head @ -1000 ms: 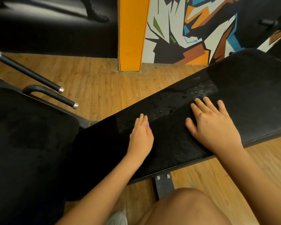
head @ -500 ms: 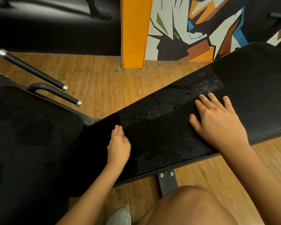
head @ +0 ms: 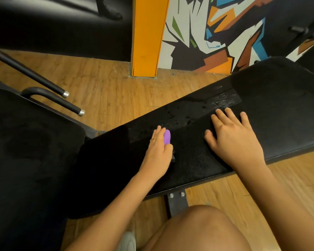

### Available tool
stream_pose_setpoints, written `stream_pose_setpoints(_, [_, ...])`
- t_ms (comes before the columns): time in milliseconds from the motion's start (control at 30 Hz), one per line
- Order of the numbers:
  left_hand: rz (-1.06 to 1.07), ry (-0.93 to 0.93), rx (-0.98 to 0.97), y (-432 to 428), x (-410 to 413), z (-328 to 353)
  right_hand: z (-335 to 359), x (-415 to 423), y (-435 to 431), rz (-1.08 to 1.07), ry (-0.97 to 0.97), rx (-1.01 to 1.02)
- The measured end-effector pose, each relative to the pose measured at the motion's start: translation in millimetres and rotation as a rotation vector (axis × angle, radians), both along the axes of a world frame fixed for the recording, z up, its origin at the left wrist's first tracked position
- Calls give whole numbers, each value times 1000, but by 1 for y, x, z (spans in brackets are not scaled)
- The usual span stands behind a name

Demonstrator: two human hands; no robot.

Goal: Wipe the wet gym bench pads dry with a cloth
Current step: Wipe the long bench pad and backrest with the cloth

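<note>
The long black bench pad (head: 279, 115) runs from the centre to the upper right. Water droplets (head: 223, 100) bead along its far strip. A black textured cloth (head: 194, 160), hard to tell from the pad, lies flat on the pad's middle. My right hand (head: 234, 140) presses down on it, palm flat and fingers spread, with the fingertips at the edge of the wet strip. My left hand (head: 158, 151) rests on the pad just left of the cloth. It is closed around a small purple object (head: 167, 136) with a black tip below the thumb.
A second black pad (head: 31, 151) fills the left side, with two black handle bars (head: 49, 98) behind it. An orange pillar (head: 147, 37) and a painted wall stand beyond the wooden floor (head: 101, 87). My bare knee (head: 198, 230) is below the bench's metal bracket (head: 176, 201).
My left hand slid left along the pad, then came back right toward the wet strip, and the purple object now shows more. My right hand has stayed on the cloth.
</note>
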State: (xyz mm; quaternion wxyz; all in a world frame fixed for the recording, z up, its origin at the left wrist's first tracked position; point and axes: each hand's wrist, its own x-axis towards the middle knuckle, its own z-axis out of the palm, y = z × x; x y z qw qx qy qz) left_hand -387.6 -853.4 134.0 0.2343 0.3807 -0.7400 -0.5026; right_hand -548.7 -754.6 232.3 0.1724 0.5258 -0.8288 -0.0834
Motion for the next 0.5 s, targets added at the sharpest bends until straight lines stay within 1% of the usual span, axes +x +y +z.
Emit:
stream_pose_setpoints(67, [-42, -34, -53, 2, 9, -7, 0, 0, 0, -6, 9, -1])
stream_pose_setpoints(133, [-36, -55, -80, 4, 8, -8, 0, -1, 0, -10, 7, -4])
stream_pose_setpoints(267, [-8, -108, -97, 4, -22, 9, -1, 0, -1, -20, -6, 1])
stream_pose_setpoints(400, [-23, -44, -85, 6, -39, 20, 2, 1, 0, -11, -26, 17])
stream_pose_setpoints(500, [-87, 34, 4, 3, -27, 16, 3, 2, -1, -24, -31, 27])
